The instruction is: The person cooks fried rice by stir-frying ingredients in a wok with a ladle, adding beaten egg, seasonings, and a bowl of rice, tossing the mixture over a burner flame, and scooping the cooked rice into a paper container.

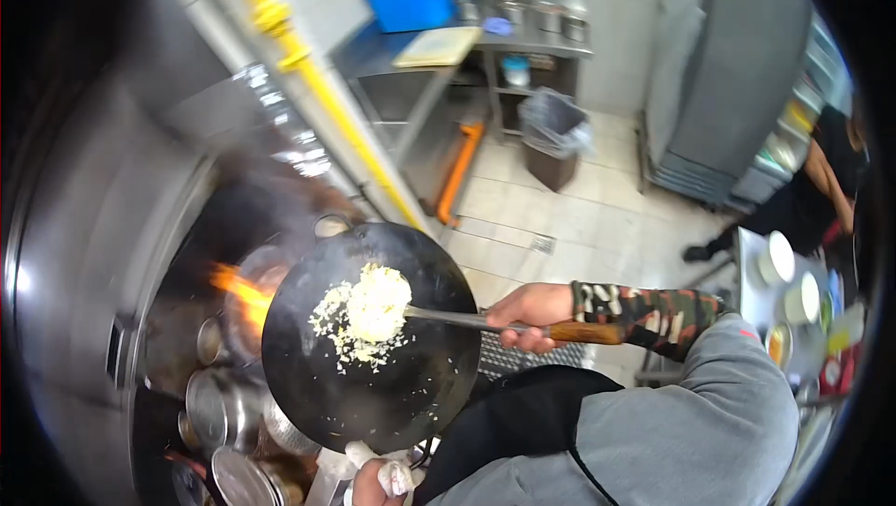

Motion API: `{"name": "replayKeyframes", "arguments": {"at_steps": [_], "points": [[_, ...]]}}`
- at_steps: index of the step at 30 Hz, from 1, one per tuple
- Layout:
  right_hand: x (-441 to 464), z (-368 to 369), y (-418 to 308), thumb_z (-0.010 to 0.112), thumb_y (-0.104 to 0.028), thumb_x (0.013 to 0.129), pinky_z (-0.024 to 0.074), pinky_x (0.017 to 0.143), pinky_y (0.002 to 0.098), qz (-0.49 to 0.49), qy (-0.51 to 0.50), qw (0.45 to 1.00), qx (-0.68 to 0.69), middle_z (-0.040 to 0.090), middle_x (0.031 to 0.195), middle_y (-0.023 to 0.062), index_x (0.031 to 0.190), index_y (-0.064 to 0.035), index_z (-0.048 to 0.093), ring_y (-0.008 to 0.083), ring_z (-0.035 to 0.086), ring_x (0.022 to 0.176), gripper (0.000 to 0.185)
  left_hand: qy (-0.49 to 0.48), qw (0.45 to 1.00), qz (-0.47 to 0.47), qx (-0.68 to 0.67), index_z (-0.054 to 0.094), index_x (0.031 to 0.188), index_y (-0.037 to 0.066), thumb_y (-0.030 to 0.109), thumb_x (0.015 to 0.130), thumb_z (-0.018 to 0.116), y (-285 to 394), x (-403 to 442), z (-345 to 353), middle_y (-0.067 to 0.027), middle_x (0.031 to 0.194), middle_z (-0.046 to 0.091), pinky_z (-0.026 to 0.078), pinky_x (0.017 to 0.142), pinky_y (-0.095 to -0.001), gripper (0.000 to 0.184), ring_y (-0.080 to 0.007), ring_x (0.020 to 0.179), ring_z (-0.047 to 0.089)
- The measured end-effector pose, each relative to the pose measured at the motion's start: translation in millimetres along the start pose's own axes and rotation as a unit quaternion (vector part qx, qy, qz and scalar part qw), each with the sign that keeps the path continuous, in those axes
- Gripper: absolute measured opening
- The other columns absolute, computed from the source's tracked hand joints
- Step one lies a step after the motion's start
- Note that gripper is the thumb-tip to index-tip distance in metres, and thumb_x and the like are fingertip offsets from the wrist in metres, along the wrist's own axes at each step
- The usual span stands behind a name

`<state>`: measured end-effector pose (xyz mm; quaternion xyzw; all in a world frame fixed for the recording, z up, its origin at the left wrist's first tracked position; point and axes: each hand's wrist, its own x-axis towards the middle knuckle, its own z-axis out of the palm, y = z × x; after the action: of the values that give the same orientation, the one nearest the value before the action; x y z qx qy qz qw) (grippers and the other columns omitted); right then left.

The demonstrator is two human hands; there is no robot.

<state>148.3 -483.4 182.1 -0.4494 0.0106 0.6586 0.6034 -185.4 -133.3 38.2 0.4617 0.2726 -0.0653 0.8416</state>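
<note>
Beside a bright orange flame at the stove, a large round black metal wok was tipped, so its inner side was facing the camera. Near the middle of this wok lay a loose heap of white and pale yellow food in small grains, and some single grains were scattered lower on the black surface. The right hand was closed around a long metal utensil with a brown wooden handle; the far end of this utensil was covered by the heap, so I cannot tell its shape. On the right forearm was a camouflage-patterned cloth sleeve, below a grey one.

At the lower edge of the wok, the left hand was clamped on a folded white cloth. Whether a wok handle was inside the cloth, I could not tell.

To the left of the wok stood several round metal pots, close together. Farther away, a blue plastic box and a pale yellow flat board were on a steel counter. At the right side, near two white round bowls, another person in dark clothes was partly visible.
</note>
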Motion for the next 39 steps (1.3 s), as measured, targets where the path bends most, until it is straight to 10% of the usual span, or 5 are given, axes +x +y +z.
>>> {"name": "replayKeyframes", "arguments": {"at_steps": [7, 12, 16, 37, 39], "points": [[-147.2, -54.2, 142.3, 0.048, -0.016, 0.093, 0.0326, 0.032, 0.0240, -0.136, 0.229, 0.952, 0.150, 0.045, 0.065, 0.0017, 0.127, -0.0086, 0.040, 0.0070, 0.037, 0.040, 0.036, -0.071, 0.947, -0.284, 0.132, 0.059, 0.087, 0.003, 0.017, 0.083, 0.049, -15.4, 124.7, 217.0, -0.0093, 0.082, 0.063, 0.050, 0.072, -0.0334, 0.017, -0.0210, 0.077, 0.062], [-223.8, -27.4, 226.9, 0.047, -0.017, 0.093, 0.0323, 0.032, 0.0231, -0.221, 0.384, 0.843, 0.305, 0.043, 0.065, 0.0010, 0.134, -0.0100, 0.036, 0.0058, 0.034, 0.040, 0.043, -0.351, 0.863, -0.069, 0.356, 0.061, 0.090, 0.000, 0.021, 0.085, 0.042, -57.0, 201.4, 310.8, -0.0110, 0.080, 0.065, 0.053, 0.066, -0.0378, 0.029, -0.0240, 0.069, 0.064], [-285.6, 4.9, 260.7, 0.049, -0.015, 0.092, 0.0305, 0.032, 0.0235, -0.307, 0.472, 0.727, 0.394, 0.045, 0.069, 0.0050, 0.133, -0.0091, 0.034, 0.0072, 0.036, 0.041, 0.044, -0.332, 0.809, -0.456, 0.166, 0.061, 0.090, 0.000, 0.022, 0.085, 0.043, -99.8, 252.6, 358.4, -0.0099, 0.076, 0.064, 0.053, 0.061, -0.0382, 0.029, -0.0247, 0.067, 0.063], [-233.6, -169.1, 321.5, 0.055, -0.015, 0.083, 0.0499, 0.060, 0.0432, 0.022, 0.971, 0.137, -0.197, 0.063, 0.084, 0.0180, 0.139, -0.0094, 0.032, 0.0318, 0.063, 0.068, 0.060, -0.312, 0.840, -0.337, 0.288, 0.060, 0.096, 0.005, 0.020, 0.085, 0.044, 22.2, 312.4, 422.6, -0.0147, 0.095, 0.064, 0.054, 0.076, -0.0367, 0.025, -0.0253, 0.088, 0.064], [-234.3, -161.2, 263.2, 0.056, -0.014, 0.084, 0.0478, 0.053, 0.0380, -0.113, 0.952, 0.274, -0.070, 0.061, 0.078, 0.0128, 0.138, -0.0074, 0.034, 0.0247, 0.060, 0.059, 0.058, -0.354, 0.825, -0.359, 0.253, 0.059, 0.093, 0.005, 0.018, 0.085, 0.044, -19.0, 370.5, 446.7, -0.0122, 0.089, 0.063, 0.054, 0.073, -0.0362, 0.021, -0.0241, 0.082, 0.063]]}}
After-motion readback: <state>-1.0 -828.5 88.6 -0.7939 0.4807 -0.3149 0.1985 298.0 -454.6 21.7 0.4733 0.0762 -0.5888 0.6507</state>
